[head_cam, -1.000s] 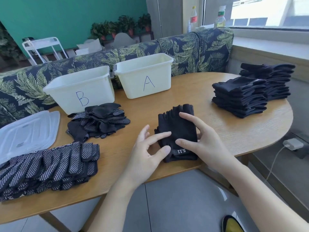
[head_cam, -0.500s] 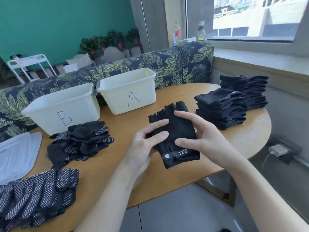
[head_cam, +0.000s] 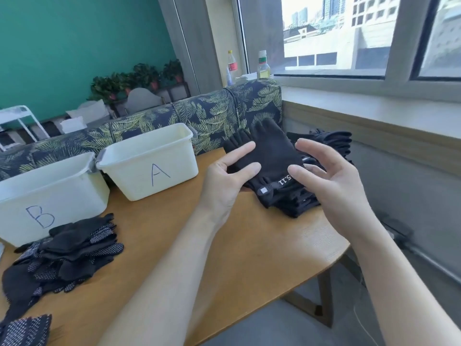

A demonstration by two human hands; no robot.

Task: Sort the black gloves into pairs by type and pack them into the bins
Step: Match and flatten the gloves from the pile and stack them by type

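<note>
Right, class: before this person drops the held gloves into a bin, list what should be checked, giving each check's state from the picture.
1. Gloves gripped: ok, left hand pinches them; right hand is open beside them.
2. Held gloves are a matched pair: cannot tell, the layers overlap.
3. Type: ok, plain black with a cuff logo, unlike the dotted gloves.
4. Bin A open-topped and near: ok.
5. Bin A has room: cannot tell, inside hidden.
6. Way to bin A free: ok.
</note>
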